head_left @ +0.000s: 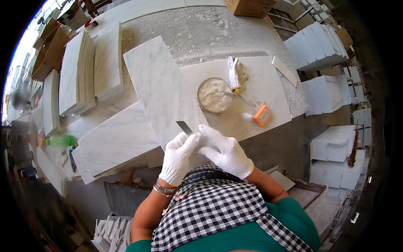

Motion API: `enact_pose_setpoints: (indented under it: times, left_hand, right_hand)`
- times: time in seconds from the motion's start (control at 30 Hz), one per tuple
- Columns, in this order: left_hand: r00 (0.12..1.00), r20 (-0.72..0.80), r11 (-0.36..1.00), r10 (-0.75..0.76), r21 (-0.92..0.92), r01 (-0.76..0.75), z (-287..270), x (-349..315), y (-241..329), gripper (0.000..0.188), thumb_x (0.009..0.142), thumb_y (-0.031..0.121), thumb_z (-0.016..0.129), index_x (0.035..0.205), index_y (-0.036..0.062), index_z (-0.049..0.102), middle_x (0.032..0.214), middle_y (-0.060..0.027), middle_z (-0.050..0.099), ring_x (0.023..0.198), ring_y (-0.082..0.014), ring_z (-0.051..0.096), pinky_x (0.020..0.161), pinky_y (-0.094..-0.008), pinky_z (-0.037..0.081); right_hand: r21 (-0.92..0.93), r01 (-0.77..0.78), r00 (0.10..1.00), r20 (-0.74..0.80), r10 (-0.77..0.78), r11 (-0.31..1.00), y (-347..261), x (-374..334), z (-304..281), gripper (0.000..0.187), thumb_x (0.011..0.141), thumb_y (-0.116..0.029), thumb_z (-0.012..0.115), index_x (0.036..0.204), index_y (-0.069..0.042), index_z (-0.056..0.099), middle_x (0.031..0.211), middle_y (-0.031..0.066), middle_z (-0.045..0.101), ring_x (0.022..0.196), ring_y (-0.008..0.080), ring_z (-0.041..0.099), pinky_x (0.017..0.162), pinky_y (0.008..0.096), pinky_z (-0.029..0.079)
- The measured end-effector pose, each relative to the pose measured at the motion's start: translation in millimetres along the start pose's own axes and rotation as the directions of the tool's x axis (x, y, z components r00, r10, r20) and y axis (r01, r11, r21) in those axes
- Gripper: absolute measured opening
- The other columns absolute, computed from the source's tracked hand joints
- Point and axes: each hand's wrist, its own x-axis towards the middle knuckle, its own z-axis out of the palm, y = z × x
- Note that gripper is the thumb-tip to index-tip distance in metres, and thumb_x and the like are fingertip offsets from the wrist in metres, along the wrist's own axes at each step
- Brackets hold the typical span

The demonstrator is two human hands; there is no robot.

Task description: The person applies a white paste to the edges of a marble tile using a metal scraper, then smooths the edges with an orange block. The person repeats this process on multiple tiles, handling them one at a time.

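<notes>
Both my hands wear white knit gloves. My left hand (179, 156) is closed around a flat grey metal scraper blade (184, 127), whose slanted end sticks out past the fingers. Just right of it, my right hand (226, 152) has its thumb and fingers apart at the near end of a long white marble slab (161, 80); I see no tool in it. Beyond the hands stands a round tub of cream-coloured paste (213, 95) with a metal spatula (229, 95) resting in it. A spare white glove (233, 72) lies beside the tub.
An orange box (262, 116) lies on a pale board (275, 94) at the right. Another marble slab (117, 138) lies at the left under the long one. Stacked slabs (77, 73) stand far left, with more stacks (317, 46) at right. A cardboard box (249, 6) sits at the back.
</notes>
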Motion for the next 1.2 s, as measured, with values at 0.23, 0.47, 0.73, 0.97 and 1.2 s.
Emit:
enact_pose_setpoints:
  times: [0.23,0.47,0.73,0.97,1.2]
  left_hand:
    - [0.996,-0.047,0.982,-0.072,0.171,0.079,-22,-11,25,0.031,0.106,0.026,0.06,0.108,-0.0021,0.072,0.066,-0.0048,0.063,0.047,-0.0107,0.058,0.045,-0.0231,0.046]
    - [0.999,-0.007,0.985,-0.052,0.165,0.053,-20,-17,20,0.027,0.104,0.021,0.062,0.117,-0.0007,0.072,0.07,-0.0041,0.065,0.047,-0.0087,0.055,0.046,-0.0221,0.043]
    - [0.995,0.067,0.932,-0.069,0.361,0.041,-19,-7,24,0.033,0.097,0.019,0.068,0.122,-0.0026,0.072,0.097,-0.0035,0.071,0.083,-0.0069,0.061,0.075,-0.0235,0.049]
    - [0.993,0.115,0.919,-0.039,0.395,-0.01,-14,-3,21,0.032,0.096,0.019,0.069,0.119,-0.0032,0.073,0.1,-0.0054,0.074,0.085,-0.0069,0.064,0.077,-0.0228,0.051]
    - [0.979,0.005,0.923,-0.202,0.336,0.188,-21,-18,31,0.026,0.099,0.022,0.066,0.109,-0.0014,0.074,0.088,-0.0054,0.075,0.06,-0.0059,0.062,0.057,-0.0208,0.047]
  right_hand:
    - [-0.661,-0.179,0.971,-0.237,0.023,0.729,90,63,-66,0.036,0.095,-0.02,0.066,0.129,-0.01,0.061,0.104,0.0197,0.069,0.091,0.0384,0.07,0.077,0.0495,0.056]
    - [-0.79,-0.198,0.97,-0.071,0.234,0.581,126,99,-63,0.029,0.089,-0.009,0.065,0.118,-0.011,0.072,0.103,0.0212,0.072,0.097,0.0409,0.067,0.085,0.0513,0.054]
    - [0.034,-0.465,0.869,-0.174,0.463,0.885,61,59,-82,0.027,0.093,-0.008,0.07,0.119,-0.001,0.072,0.112,0.0113,0.076,0.094,0.0205,0.073,0.074,0.0324,0.058]
    - [0.279,-0.443,0.897,0.124,0.425,0.852,12,51,-19,0.022,0.094,-0.011,0.073,0.113,0.0,0.074,0.105,0.005,0.075,0.089,0.0091,0.068,0.074,0.0256,0.055]
    - [0.251,-0.334,0.935,-0.033,0.353,0.909,20,46,2,0.013,0.092,-0.006,0.073,0.104,-0.003,0.076,0.097,0.005,0.074,0.084,0.0123,0.068,0.074,0.0282,0.054]
